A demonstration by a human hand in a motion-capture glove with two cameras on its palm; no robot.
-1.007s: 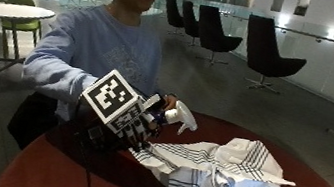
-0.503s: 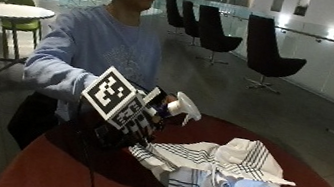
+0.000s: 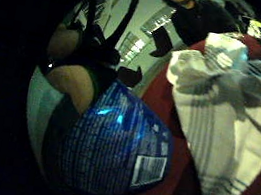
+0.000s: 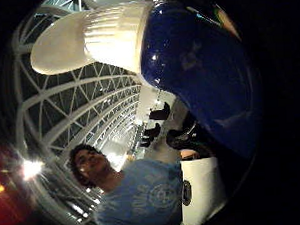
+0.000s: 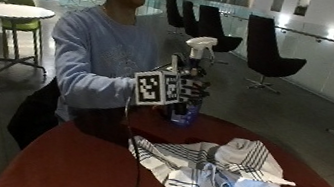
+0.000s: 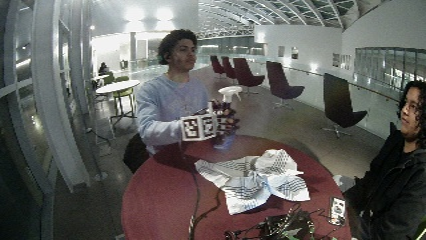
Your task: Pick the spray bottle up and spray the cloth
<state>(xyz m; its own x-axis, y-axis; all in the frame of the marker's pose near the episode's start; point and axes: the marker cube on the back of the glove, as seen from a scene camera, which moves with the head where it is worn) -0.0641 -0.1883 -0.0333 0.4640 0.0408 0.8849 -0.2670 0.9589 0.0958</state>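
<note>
A person seated at the far side of a round red table (image 5: 74, 165) holds a bottle (image 5: 186, 111) upright above the table's far edge. The hand (image 5: 191, 88) has its gloved fingers curled round the bottle's neck and body, below the white spray head (image 5: 201, 42). The cloth (image 5: 220, 180), white with dark stripes, lies crumpled on the table nearer the camera and to the right, apart from the bottle. The outside view hides the bottle's label behind the hand; the little-finger view shows the blue body with fine print and a barcode (image 3: 149, 171), with the cloth beyond it. The thumb view shows the ribbed white collar (image 4: 114, 36). The wide view alone shows a phone (image 6: 336, 208) and cables (image 6: 279, 227) at the table's near right edge.
</note>
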